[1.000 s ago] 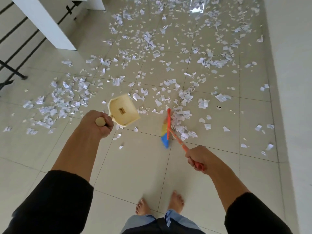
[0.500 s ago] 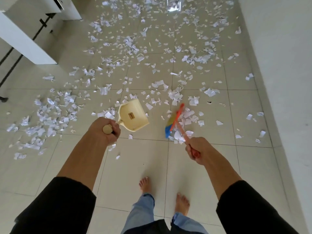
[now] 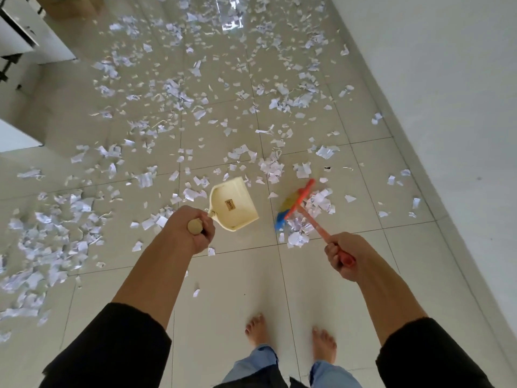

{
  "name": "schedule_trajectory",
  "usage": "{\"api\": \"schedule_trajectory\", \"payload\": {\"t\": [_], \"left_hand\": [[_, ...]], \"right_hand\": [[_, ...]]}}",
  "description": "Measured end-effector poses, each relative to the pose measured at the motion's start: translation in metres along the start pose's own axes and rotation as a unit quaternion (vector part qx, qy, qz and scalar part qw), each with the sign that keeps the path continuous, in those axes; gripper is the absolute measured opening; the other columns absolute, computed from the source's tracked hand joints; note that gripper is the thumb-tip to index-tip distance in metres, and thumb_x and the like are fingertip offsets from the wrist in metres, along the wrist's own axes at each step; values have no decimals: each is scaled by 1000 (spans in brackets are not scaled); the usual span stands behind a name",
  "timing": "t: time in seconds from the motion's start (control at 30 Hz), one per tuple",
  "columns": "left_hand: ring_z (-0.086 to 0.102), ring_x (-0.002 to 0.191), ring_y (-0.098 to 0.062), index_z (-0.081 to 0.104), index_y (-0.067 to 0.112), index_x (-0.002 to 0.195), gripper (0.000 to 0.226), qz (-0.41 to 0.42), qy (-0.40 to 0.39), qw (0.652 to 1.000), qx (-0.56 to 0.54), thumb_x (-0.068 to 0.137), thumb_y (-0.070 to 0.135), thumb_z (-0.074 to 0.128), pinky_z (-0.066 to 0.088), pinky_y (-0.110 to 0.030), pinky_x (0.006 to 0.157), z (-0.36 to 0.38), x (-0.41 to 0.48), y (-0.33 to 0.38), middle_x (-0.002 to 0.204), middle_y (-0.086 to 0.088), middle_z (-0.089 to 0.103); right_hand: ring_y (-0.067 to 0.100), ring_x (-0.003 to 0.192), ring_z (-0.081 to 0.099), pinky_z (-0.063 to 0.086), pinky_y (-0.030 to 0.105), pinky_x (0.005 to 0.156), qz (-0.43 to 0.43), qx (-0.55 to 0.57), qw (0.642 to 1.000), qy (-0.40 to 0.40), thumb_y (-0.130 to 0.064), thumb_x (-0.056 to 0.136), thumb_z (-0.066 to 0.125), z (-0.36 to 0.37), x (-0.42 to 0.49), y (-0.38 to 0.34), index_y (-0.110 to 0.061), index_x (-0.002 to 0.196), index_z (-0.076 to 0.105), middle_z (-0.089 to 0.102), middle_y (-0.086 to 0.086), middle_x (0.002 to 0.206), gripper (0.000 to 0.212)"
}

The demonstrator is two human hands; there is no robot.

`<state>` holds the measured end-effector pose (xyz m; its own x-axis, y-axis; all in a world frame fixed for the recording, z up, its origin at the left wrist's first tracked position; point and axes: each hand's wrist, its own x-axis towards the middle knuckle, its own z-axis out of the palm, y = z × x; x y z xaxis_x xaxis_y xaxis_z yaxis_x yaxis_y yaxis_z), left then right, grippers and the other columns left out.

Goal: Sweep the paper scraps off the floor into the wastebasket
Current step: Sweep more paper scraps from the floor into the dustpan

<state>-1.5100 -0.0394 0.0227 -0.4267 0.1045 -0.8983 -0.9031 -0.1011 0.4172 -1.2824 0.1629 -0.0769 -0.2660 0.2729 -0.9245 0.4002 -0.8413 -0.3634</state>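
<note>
Left hand: the left hand (image 3: 195, 230) is curling its fingers (image 3: 205, 237) tightly round the round-ended handle of the dustpan, holding it above the floor in front of the person.
Dustpan: the cream dustpan (image 3: 235, 204) is hanging tilted from that handle, its open mouth turned away from the person, a small brown label showing on its inner face; it is holding no scraps that can be made out.
Right hand: the right hand (image 3: 345, 254) is wrapping its fingers (image 3: 333, 254) round the red end of the broom handle, fully closed on it.
Broom: the broom (image 3: 296, 204) is slanting down and away from the right hand, its orange crossbar and blue-and-yellow bristles lying just right of the dustpan and blurring slightly.
Paper scraps: white paper scraps (image 3: 173, 91) are lying scattered over most of the floor ahead; a small heap is sitting against the bristles, and a denser patch is spreading far to the left.
Floor: the pale tiled floor (image 3: 240, 281) is showing mostly bare tile near the person's two bare feet (image 3: 256, 330).
Wall: a white wall (image 3: 447, 107) is running along the right side.
Furniture: white furniture (image 3: 33, 37) is standing at the upper left.
Wastebasket: not in view.
</note>
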Motion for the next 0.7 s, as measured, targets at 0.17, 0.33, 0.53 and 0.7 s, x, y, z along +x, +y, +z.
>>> {"api": "schedule_trajectory", "payload": {"t": [0.17, 0.33, 0.53, 0.7], "left_hand": [[37, 26, -7, 43, 8, 80, 20, -12, 7, 997, 70, 95, -4, 42, 33, -14, 28, 2, 25, 16, 40, -3, 38], [39, 27, -7, 44, 8, 82, 18, -17, -14, 995, 98, 96, -3, 42, 33, -14, 28, 2, 36, 24, 41, -3, 39], [38, 28, -6, 47, 5, 88, 13, -39, -26, 991, 129, 96, -2, 40, 34, -13, 28, -1, 52, 22, 40, -3, 41], [41, 28, -8, 49, 3, 85, 14, -38, -16, 990, 133, 95, -3, 42, 36, -13, 29, 6, 52, 13, 44, -5, 48]], "right_hand": [[2, 37, 38, 29, 13, 31, -17, 61, 998, -18, -8, 101, 46, 19, 17, -2, -11, 100, 56, 43, -4, 55, 11], [1, 37, 37, 32, 13, 31, -2, 125, 992, -9, -8, 101, 41, 40, 54, -3, -14, 114, 61, 43, -4, 55, 24], [2, 33, 39, 32, 14, 29, -6, 220, 975, -1, -2, 98, 40, 19, 14, 25, -11, 105, 59, 40, -4, 52, 21], [0, 35, 38, 30, 13, 29, -9, 210, 977, -30, -8, 101, 42, 6, -3, 17, -13, 90, 54, 41, -5, 55, 18]]}}
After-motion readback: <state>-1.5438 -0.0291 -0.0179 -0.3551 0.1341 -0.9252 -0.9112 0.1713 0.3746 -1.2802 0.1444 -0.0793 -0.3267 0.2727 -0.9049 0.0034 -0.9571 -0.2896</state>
